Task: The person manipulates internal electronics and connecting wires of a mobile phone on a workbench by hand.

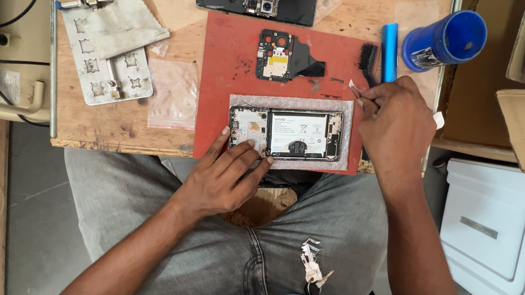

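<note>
Opened phone (286, 134) lies back-off under my left hand (224, 180), fingers spread flat steadying it; my right hand (395, 128), just beside, pinches a small white strip (354, 85). Reassembly remains, I judge.

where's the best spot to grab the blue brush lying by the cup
Likely the blue handle, pinched across its narrow width from above. It lies flat on the bench, its long sides free between the red mat and blue cup; the black bristles sit at the lower end, near the right hand.
</note>
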